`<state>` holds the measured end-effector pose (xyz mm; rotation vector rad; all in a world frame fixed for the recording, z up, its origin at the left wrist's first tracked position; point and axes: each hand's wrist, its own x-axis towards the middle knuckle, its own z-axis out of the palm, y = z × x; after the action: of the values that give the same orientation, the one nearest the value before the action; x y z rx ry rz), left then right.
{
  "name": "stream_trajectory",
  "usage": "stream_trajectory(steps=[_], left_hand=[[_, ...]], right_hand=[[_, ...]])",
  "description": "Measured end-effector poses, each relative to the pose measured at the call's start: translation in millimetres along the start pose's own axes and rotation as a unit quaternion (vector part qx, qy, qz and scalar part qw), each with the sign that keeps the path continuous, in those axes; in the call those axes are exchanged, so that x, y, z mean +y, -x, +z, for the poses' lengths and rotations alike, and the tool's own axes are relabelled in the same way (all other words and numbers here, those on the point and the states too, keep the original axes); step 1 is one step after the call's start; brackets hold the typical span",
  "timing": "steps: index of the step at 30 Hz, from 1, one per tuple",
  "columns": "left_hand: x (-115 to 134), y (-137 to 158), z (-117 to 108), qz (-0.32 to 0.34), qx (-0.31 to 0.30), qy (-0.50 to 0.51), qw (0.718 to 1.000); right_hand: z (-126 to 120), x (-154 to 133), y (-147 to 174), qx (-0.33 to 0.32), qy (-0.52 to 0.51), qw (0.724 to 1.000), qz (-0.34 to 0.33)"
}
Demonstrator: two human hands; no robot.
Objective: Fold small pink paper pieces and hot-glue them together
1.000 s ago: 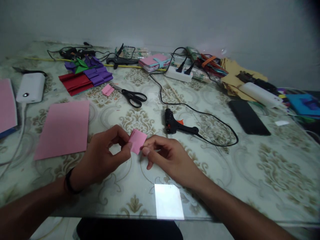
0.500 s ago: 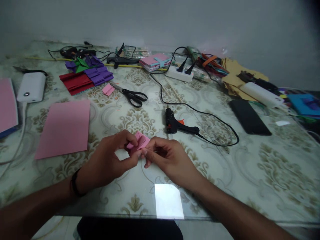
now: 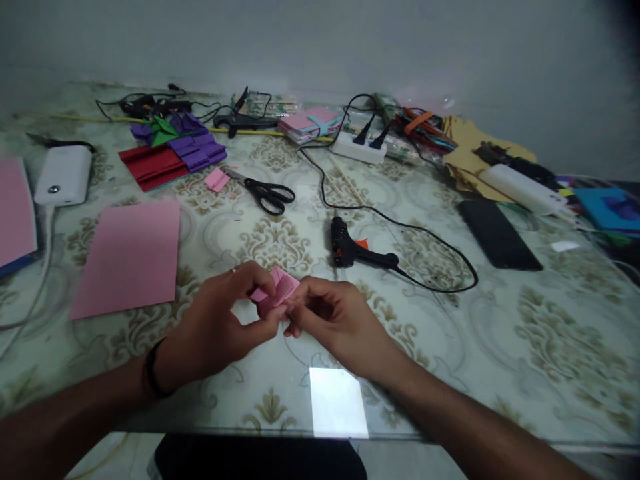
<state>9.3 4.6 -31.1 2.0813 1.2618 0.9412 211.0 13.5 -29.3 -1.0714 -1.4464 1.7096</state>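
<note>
A small piece of folded pink paper (image 3: 284, 287) is held between both hands above the near middle of the table. My left hand (image 3: 227, 312) pinches it from the left, index finger on its upper face and thumb at its lower edge. From the right, the thumb and fingertips of my right hand (image 3: 340, 317) grip its right corner. The fingertips of both hands almost meet and cover part of the folds. A flat pink paper sheet (image 3: 131, 259) lies left of my left hand. Beyond my right hand rests a black glue gun (image 3: 357, 247).
Black-handled scissors (image 3: 270, 193) lie ahead, beside a small pink paper piece (image 3: 217, 179). Red folded paper (image 3: 153, 164) and purple folded paper (image 3: 199, 151) are farther back. A white power strip (image 3: 359, 148) feeds the glue gun's looping cord. A black phone (image 3: 499, 235) lies right, a white power bank (image 3: 64, 175) left.
The folded pink paper has tilted slightly and shifted a little down. My fingertips have moved slightly around its lower edge. Both hands keep hold of it.
</note>
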Motion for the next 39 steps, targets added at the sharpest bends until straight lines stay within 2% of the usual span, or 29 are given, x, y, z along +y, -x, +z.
stream_trajectory(steps=[5,13,18,22,26,28,31,34,39], left_hand=[[-2,-1,0,0.031,-0.008,-0.001,0.999],[11,-3,-8,0.094,-0.048,0.026,0.994],[9,-3,-7,0.097,-0.005,0.015,0.995],[6,-2,-6,0.072,-0.013,0.003,0.997],[7,-2,-10,0.048,0.002,0.005,0.999],[7,-3,-14,0.012,0.003,0.037,0.999],[6,-7,-18,-0.053,-0.006,0.124,0.991],[6,-11,-19,-0.09,0.0,0.181,0.979],[5,-12,-18,-0.113,0.02,0.181,0.977]], right_hand=[[1,2,-2,0.036,0.02,0.999,0.01],[1,-1,-4,0.061,-0.018,0.998,-0.029],[3,0,-3,0.064,0.004,0.998,-0.019],[1,0,-3,0.064,0.05,0.997,-0.019],[-5,-5,-3,0.084,0.195,0.973,-0.094],[-8,-7,-3,0.086,0.238,0.961,-0.114],[-13,-10,-3,0.086,0.26,0.955,-0.118],[-18,-12,-4,0.074,0.288,0.948,-0.115],[-25,-14,-4,0.026,0.282,0.952,-0.113]])
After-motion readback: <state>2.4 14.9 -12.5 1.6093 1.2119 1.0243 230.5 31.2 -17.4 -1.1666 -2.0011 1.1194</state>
